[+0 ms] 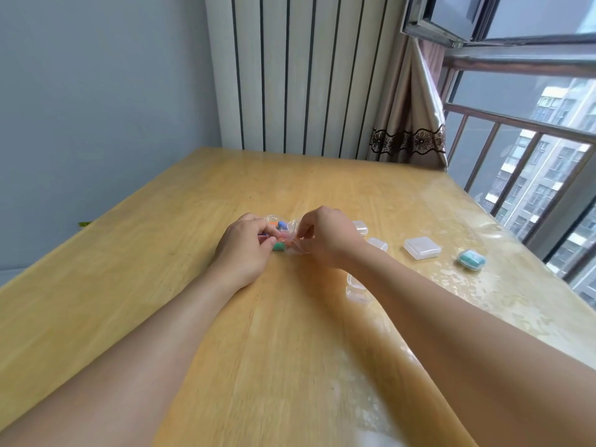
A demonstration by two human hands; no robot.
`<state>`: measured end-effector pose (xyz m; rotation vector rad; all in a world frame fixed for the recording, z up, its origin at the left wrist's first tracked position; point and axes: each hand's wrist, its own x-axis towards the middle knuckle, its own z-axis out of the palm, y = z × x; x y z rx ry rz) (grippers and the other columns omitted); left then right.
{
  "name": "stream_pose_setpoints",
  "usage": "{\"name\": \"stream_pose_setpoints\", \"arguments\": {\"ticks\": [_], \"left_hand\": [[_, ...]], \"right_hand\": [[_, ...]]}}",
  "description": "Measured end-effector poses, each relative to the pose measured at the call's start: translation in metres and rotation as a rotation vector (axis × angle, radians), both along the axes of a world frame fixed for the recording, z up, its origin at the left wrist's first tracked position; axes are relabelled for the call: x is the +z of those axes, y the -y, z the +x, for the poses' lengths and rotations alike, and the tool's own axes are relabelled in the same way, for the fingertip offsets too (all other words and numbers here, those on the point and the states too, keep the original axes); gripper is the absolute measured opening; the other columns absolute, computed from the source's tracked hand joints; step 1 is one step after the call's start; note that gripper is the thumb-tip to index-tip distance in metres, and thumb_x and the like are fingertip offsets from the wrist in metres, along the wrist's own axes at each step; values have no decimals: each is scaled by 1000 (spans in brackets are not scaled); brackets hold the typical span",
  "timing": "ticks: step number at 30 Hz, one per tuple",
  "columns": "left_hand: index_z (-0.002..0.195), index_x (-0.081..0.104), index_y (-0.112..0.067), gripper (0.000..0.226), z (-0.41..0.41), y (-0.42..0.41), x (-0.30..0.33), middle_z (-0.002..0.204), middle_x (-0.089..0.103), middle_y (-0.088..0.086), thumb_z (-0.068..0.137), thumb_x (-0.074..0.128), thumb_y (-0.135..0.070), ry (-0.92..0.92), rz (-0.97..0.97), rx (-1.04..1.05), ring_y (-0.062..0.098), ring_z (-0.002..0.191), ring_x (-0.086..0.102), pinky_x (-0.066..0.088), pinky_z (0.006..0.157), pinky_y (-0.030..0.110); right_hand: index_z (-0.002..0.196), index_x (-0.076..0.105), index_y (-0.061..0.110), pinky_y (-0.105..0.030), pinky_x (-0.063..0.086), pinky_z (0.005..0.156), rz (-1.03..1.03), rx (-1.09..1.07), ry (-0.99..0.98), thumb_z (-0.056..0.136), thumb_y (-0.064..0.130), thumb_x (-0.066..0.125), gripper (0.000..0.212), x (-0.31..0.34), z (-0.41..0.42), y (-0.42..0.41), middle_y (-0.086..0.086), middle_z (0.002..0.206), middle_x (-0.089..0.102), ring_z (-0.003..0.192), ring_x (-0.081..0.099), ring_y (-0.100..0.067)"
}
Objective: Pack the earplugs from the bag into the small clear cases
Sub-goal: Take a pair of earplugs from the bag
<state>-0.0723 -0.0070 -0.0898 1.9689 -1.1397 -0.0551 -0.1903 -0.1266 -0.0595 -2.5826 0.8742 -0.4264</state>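
A small clear plastic bag (283, 235) of coloured earplugs lies on the wooden table (161, 285) between my hands. Blue, orange and green plugs show through it. My left hand (248, 250) pinches the bag's near left edge. My right hand (325, 237) pinches its right edge with thumb and fingers. Small clear cases sit to the right: two (361, 227) (378, 244) just behind my right wrist, a larger square one (422, 248), and an open one (356, 287) partly hidden by my right forearm. A closed case holding teal earplugs (471, 260) stands furthest right.
The table has a glossy clear cover (516, 301) along its right side. A radiator (300, 75) and curtain (409, 124) stand behind the table's far edge. A window with railing (532, 150) runs along the right.
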Motion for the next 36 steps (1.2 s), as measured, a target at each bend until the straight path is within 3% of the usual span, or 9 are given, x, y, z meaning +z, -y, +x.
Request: {"name": "stream_pose_setpoints", "arguments": {"ticks": [5,7,10,17,20,26,29,33,36], "left_hand": [[72,75,-25,30,-12,2,5,96,62,-9,78,74,-55,-78,-22,53,10,87,65,50,76,26],[70,75,-26,25,-15,3,5,92,64,-8,76,77,-51,-7,-7,107,13,84,68,53,75,28],[65,73,-27,25,-16,3,8,80,69,-9,82,73,-44,67,28,193,18,79,68,47,67,26],[70,76,-15,24,-16,-1,12,77,74,-7,86,71,-32,27,-11,201,20,76,67,44,66,23],[72,72,-14,24,-14,0,10,66,67,-2,90,67,-29,54,1,205,22,68,61,37,61,24],[85,60,-12,18,-12,2,10,79,65,5,97,55,-24,114,-13,214,30,74,58,38,64,31],[85,59,-13,17,-10,2,9,80,67,6,96,55,-26,106,-12,193,30,76,61,44,64,34],[85,61,-15,16,-6,1,6,79,70,3,94,57,-26,99,-12,167,28,76,64,51,66,37],[85,62,-16,15,-6,1,5,80,71,2,94,59,-27,111,-15,157,26,77,65,53,68,37]], "right_hand": [[93,70,27,-26,43,52,-17,-3,-20,81,33,78,16,-2,3,-4,1,86,68,74,64,-24],[100,73,30,-24,38,50,-45,-14,-21,82,33,76,18,-2,4,-7,3,86,66,73,62,-21],[91,72,29,-27,48,57,-46,-35,21,83,38,75,12,-3,4,-9,4,89,70,77,67,-20],[84,70,22,-38,56,69,27,33,45,82,33,77,13,-2,4,-11,0,85,70,78,66,-21],[81,67,22,-38,55,66,36,70,41,82,26,76,10,0,6,-12,0,81,68,71,62,-20],[84,70,23,-34,54,62,-5,53,96,85,27,75,7,-4,7,-17,-1,83,68,74,65,-22],[94,77,21,-30,50,59,-19,73,32,88,28,72,11,-2,8,-17,0,82,68,75,66,-23],[81,72,5,-31,38,49,-81,33,-22,87,27,72,23,-1,13,-18,-6,69,60,67,57,-29],[84,73,9,-29,36,49,-93,11,-25,88,26,71,18,-1,13,-21,-5,77,65,70,58,-26]]}}
